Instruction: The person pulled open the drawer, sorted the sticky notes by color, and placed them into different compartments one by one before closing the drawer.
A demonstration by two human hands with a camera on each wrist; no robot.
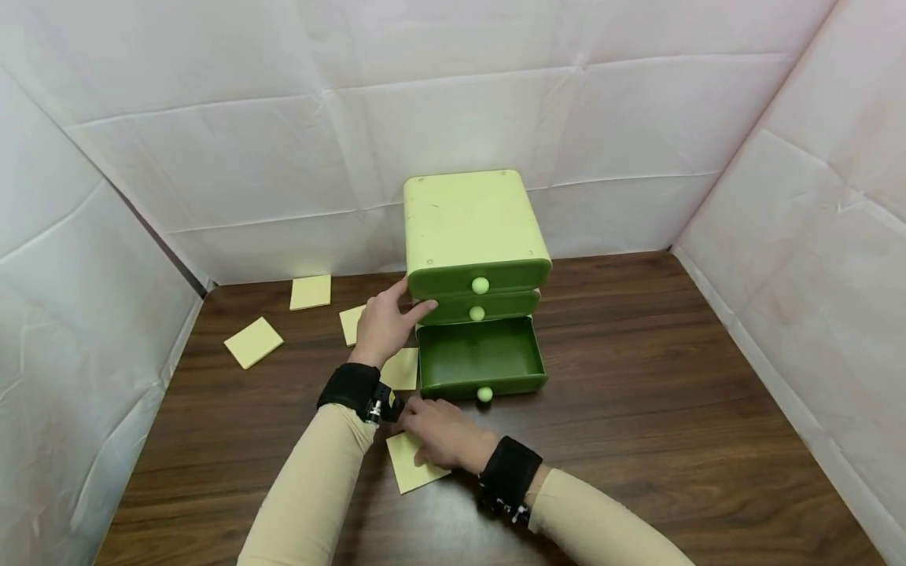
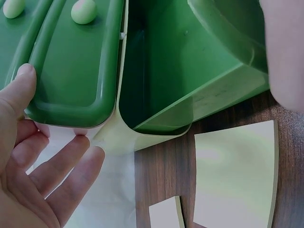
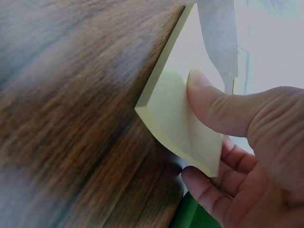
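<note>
Five pads on the tabletop (image 1: 637, 377), none in the open bottom drawer (image 1: 481, 358) yet. Right hand (image 1: 446, 432) pinches the nearest pad (image 1: 414, 468), lifting its edge. Left hand (image 1: 382, 322), fingers straight, steadies the cabinet (image 1: 470, 228).

Three more yellow pads lie on the brown table (image 1: 672, 377) — far-left pad (image 1: 253, 342), back pad (image 1: 311, 292), another (image 1: 351, 324).

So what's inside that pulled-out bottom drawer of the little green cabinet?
The open bottom drawer shows only its bare green floor; nothing lies in it. Its rear part runs under the closed middle drawer, so that stretch is hidden. The two closed drawers' contents cannot be seen.
</note>
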